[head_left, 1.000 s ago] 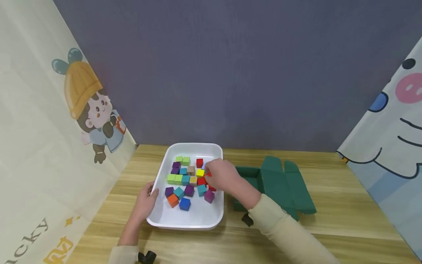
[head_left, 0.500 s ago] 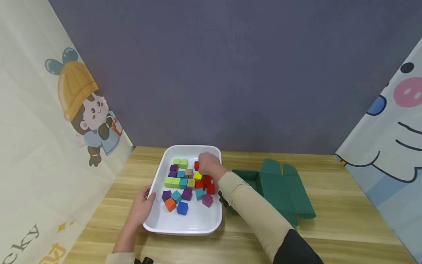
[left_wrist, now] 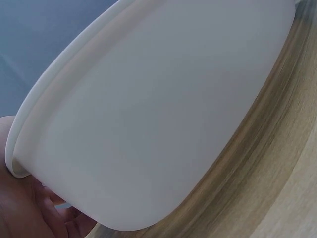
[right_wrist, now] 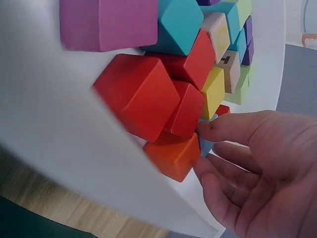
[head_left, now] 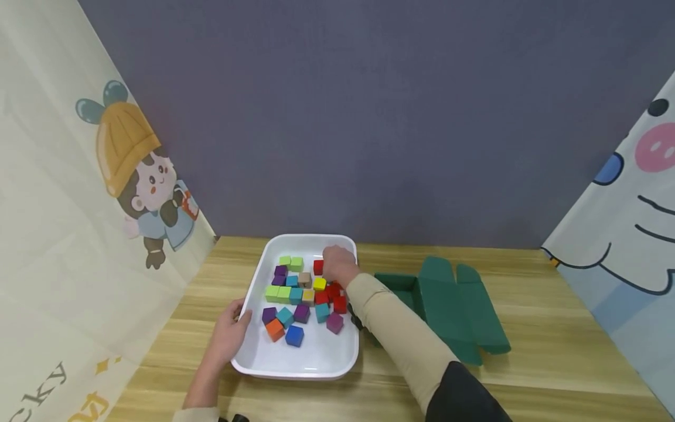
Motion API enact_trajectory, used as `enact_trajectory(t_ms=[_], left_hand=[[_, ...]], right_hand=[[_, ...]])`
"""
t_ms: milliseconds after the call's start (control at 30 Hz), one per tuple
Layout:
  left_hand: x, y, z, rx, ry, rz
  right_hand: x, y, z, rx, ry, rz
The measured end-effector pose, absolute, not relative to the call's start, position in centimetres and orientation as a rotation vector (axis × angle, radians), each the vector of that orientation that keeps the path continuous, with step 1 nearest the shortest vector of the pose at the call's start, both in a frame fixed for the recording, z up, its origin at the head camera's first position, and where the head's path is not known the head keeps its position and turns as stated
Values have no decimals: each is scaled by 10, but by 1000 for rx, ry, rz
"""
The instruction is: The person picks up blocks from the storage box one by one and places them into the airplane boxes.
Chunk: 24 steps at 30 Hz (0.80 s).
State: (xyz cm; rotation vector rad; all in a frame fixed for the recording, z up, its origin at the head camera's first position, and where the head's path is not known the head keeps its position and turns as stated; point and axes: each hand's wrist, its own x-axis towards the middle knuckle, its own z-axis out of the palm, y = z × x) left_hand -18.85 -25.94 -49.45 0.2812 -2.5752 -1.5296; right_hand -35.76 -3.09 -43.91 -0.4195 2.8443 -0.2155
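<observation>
My left hand (head_left: 228, 334) grips the near-left side of a white tray (head_left: 316, 364), thumb over the rim. In the left wrist view the tray wall (left_wrist: 148, 114) fills most of the picture, with the hand (left_wrist: 20, 203) at lower left. Inside the tray's far right part is my right hand (head_left: 337, 262). In the right wrist view its thumb and fingers stand either side of a partly hidden light blue cube (right_wrist: 206, 144), pinching it. An orange cube (right_wrist: 173, 154) touches the fingertips, and red cubes (right_wrist: 141, 94) lie close by.
Several coloured cubes, among them a dark blue cube (head_left: 295, 336) and a yellow cube (head_left: 319, 284), lie loose in the tray. Right of it stands an open green box (head_left: 401, 281), its lid (head_left: 453, 310) folded out on the wooden table (head_left: 554, 328).
My right hand has left the red cubes near the tray's right side and moved farther back in the tray, to the blue cube. My left hand stays on the rim.
</observation>
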Motion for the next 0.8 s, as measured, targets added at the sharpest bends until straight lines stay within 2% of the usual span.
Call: enact_trajectory(t_ms=[200, 367, 633, 800], left_hand=[[-190, -257, -497, 279, -2571, -1536], [-191, -256, -497, 269, -2566, -1533], [-189, -256, -494, 273, -2565, -1550], [-189, -259, -493, 285, -2576, -1558]], right_hand=[[-355, -27, -438, -410, 2829, -255], [-347, -21, -422, -421, 2797, -375], [-341, -1, -386, -695, 2839, -231], [-328, 27, -360, -762, 2853, -246]])
